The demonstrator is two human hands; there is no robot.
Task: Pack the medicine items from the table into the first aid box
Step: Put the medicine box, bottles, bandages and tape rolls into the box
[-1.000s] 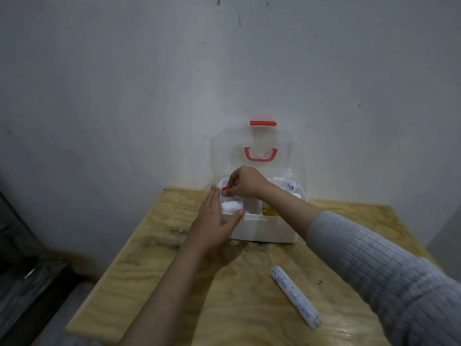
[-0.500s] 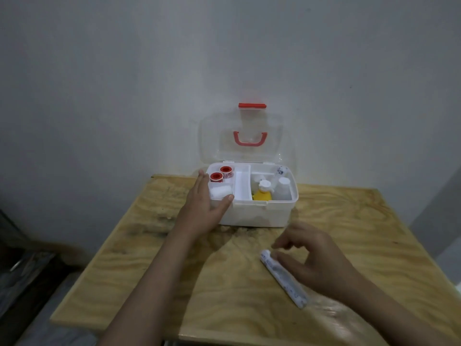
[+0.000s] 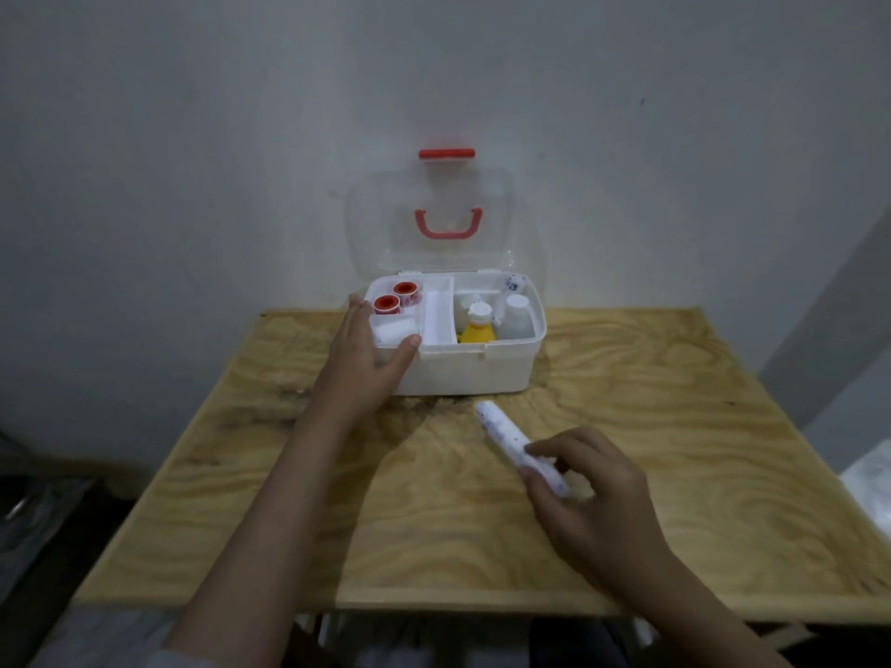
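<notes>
The white first aid box [image 3: 475,373] stands open at the back of the wooden table [image 3: 675,426], its clear lid with a red handle leaning on the wall. Inside it I see two red tape rolls [image 3: 386,305], a white bandage roll [image 3: 396,330], a yellow bottle [image 3: 477,330] and a white bottle [image 3: 518,315]. My left hand [image 3: 361,364] grips the box's front left corner, thumb on the rim. A long white printed tube [image 3: 506,433] lies on the table in front of the box. My right hand [image 3: 588,494] closes its fingers around the tube's near end.
A pale wall rises right behind the box. The table's front edge runs below my forearms, with dark floor clutter to the left and a pale object at the far right edge.
My right hand left the box, came back to the table and closed on the white tube. My left hand stayed on the box's corner.
</notes>
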